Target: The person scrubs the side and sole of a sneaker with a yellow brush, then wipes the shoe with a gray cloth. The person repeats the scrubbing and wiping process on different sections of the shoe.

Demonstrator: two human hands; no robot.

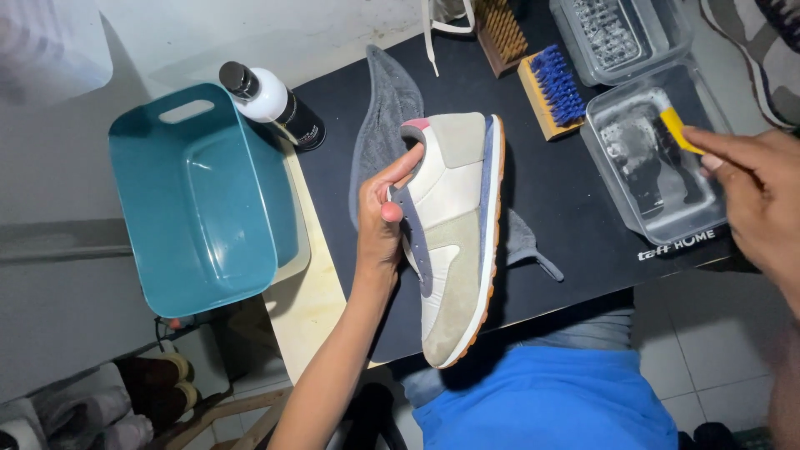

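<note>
Left hand (382, 218) closed on sneaker (454, 237), thumb inside collar, shoe tipped on side, sole edge turned away from palm, held over black mat (567, 200). Grey towel (385, 108) behind it. Right hand (754, 196) pinches yellow brush handle (679, 129), tip inside clear water tub (658, 158) just beyond fingers. Blue-bristle brush (554, 90) between hands, farther off. Teal basin (200, 196) and cleaner bottle (271, 102) outboard of left hand. Step, judged: wetting brush. Next needs brush carried to upper, shoe steady.
</note>
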